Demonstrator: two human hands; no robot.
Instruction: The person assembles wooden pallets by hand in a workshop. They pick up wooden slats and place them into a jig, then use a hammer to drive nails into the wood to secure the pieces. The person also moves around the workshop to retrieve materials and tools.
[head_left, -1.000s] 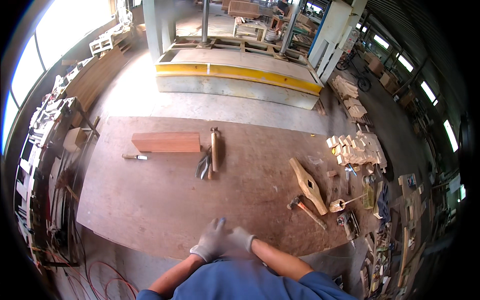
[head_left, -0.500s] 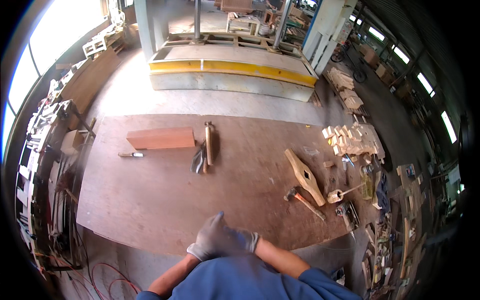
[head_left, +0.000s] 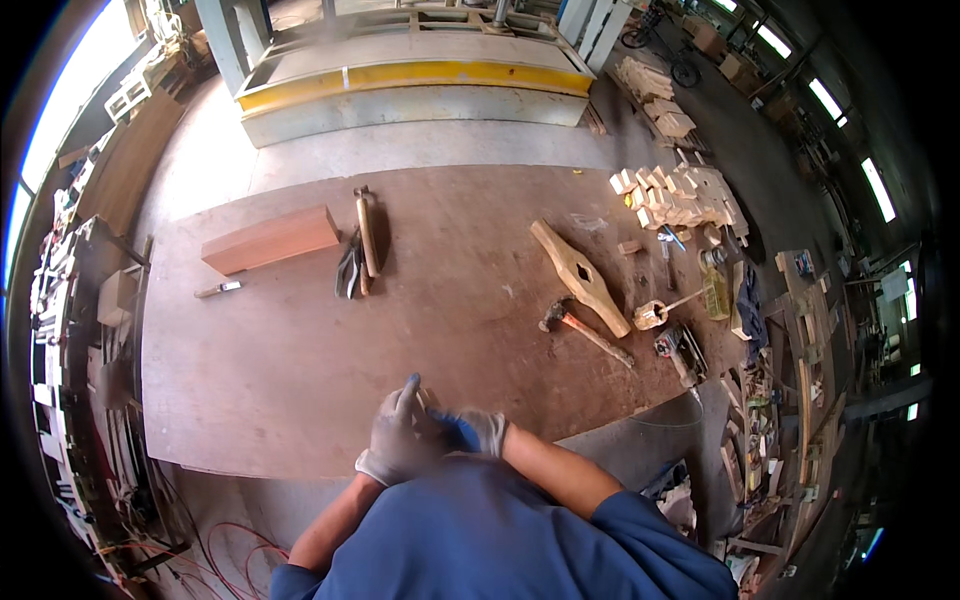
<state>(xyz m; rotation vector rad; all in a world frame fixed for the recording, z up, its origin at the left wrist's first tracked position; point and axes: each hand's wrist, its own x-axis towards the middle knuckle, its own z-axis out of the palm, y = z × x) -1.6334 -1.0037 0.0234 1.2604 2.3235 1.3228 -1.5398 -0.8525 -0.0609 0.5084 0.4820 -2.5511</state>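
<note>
My hands meet at the near edge of the large brown tabletop [head_left: 290,390], both in grey gloves with blue on the finger parts. My left hand [head_left: 393,438] has one blue-tipped finger pointing up and its other fingers curled in. My right hand [head_left: 477,431] is closed and presses against the left. A small pale bit shows between them; whether it is a held thing or glove, I cannot tell. Farther off lie a reddish wooden block [head_left: 272,240], a chisel [head_left: 218,289], a wooden-handled hammer [head_left: 367,235] and dark-handled pliers [head_left: 349,266], none touched by my hands.
On the right lie a shaped wooden piece with a hole [head_left: 583,275], a claw hammer [head_left: 588,331], a pot with a stick [head_left: 652,314], a power tool [head_left: 682,355], a bottle [head_left: 716,292] and stacked wood blocks [head_left: 675,195]. Beyond stands a yellow-edged press [head_left: 420,78].
The view has tilted down and turned, so the tabletop things sit higher and farther left. My hands remain together, with the left finger standing more clearly upright. Nothing on the table has visibly moved.
</note>
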